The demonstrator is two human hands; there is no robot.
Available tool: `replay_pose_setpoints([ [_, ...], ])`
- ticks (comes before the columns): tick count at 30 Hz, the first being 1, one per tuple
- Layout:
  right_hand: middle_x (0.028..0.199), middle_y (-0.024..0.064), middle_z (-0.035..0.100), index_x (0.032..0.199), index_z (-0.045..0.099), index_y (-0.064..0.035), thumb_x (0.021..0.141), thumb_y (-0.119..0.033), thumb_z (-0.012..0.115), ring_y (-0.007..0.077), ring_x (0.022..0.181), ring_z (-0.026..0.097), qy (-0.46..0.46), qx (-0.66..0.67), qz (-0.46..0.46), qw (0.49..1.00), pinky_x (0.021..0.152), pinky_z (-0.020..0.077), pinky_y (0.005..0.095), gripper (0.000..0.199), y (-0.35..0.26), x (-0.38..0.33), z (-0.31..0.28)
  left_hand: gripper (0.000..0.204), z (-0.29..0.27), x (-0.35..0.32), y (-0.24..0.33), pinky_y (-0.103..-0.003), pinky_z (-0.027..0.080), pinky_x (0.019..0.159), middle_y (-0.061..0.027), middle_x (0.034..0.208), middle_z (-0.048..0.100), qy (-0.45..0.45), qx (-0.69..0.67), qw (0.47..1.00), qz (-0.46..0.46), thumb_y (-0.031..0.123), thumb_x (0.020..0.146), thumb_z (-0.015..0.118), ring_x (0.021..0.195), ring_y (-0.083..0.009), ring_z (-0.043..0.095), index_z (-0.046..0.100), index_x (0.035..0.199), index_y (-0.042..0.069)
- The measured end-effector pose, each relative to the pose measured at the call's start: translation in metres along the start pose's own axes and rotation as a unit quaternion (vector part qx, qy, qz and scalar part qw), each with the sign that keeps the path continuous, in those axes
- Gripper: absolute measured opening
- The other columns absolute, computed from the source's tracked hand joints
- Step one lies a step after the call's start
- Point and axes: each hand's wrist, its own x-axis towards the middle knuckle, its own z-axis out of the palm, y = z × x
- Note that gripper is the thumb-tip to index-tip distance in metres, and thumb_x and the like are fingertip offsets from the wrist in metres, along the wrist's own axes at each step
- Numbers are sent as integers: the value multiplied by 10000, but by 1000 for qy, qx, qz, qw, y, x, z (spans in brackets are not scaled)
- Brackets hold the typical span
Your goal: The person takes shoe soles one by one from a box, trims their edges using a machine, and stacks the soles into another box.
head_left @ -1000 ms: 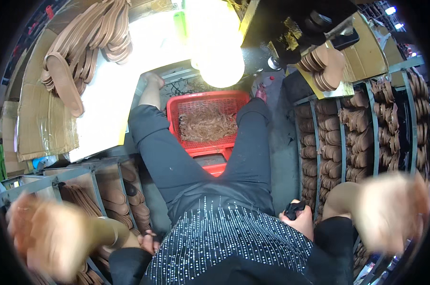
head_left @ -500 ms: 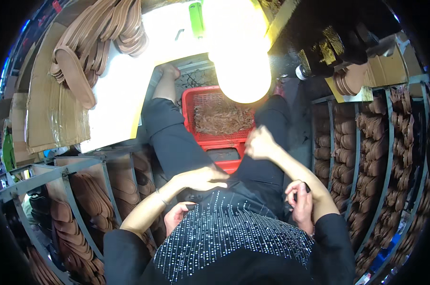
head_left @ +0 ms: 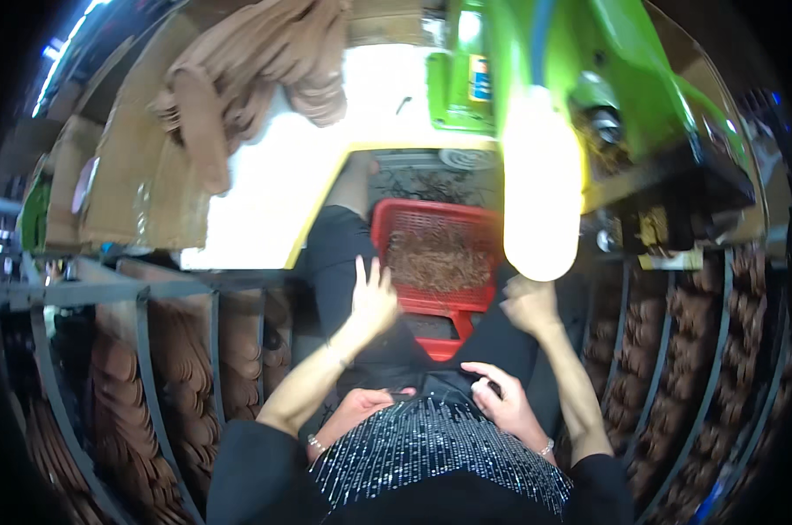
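My left hand [head_left: 374, 302] lies flat on my left thigh in black trousers, fingers spread, holding nothing. My right hand [head_left: 527, 302] rests on the right thigh with its fingers curled in, and nothing shows in it. Between the two hands and my knees stands a red plastic basket [head_left: 396, 232] filled with brown stringy shavings. Lower down, against a black sparkly top, a second pair of hands with bracelets is visible: one [head_left: 361, 407] lies loose, the other [head_left: 501, 398] is by a small dark object.
A green machine [head_left: 588, 70] and a glaring lamp [head_left: 540, 192] hang over the basket. Metal racks of brown sole-shaped pieces [head_left: 177, 367] [head_left: 676, 350] flank both sides. Tan soles [head_left: 256, 61] are heaped on cardboard boxes [head_left: 125, 175] beside a white tabletop [head_left: 326, 157].
My arms were flung wide and blurred a second ago, then came in to the lap. Both hands now sit further forward on the thighs, and the view has swung toward the green machine.
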Motion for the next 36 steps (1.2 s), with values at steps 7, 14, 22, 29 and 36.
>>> replay_pose_setpoints([
  [7, 713, 52, 555, 1354, 413, -128, 893, -144, 525, 109, 645, 527, -133, -187, -83, 970, 679, 460, 278, 475, 11, 20, 24, 287, -115, -12, -29, -366, 490, 791, -129, 954, 654, 279, -335, 900, -17, 177, 761, 665, 873, -299, 629, 634, 1005, 29],
  [14, 733, 81, 559, 1414, 283, -160, 890, -180, 536, 172, 664, 556, -119, -195, -29, 973, 701, 460, 291, 583, -4, 17, 27, 232, -64, -21, -59, -382, 477, 778, -115, 916, 637, 166, -196, 965, -56, 232, 811, 617, 867, -256, 616, 641, 965, 59],
  [22, 753, 64, 580, 1322, 419, -61, 870, -219, 582, 135, 675, 567, -136, -177, -24, 974, 675, 455, 260, 506, 3, 23, 31, 470, -121, -11, -255, -379, 445, 818, -170, 1083, 570, 517, -94, 751, -400, 155, 718, 724, 1001, -290, 546, 540, 1128, 16],
  [29, 896, 85, 598, 1213, 491, 11, 857, -202, 612, 131, 795, 586, -76, -120, -79, 987, 722, 475, 278, 433, 48, 81, -39, 839, -103, -32, -239, -409, 407, 925, -208, 1203, 492, 564, -370, 639, -369, 144, 596, 796, 1105, -342, 489, 384, 1312, 2],
  [36, 1076, 130, 574, 1234, 430, 3, 864, -289, 581, 193, 953, 593, -57, 257, -44, 964, 791, 489, 328, 495, -9, 120, -94, 808, -173, -43, -86, -381, 489, 763, -114, 1040, 543, 243, -219, 944, -41, 122, 488, 796, 938, -296, 535, 512, 1243, 76],
])
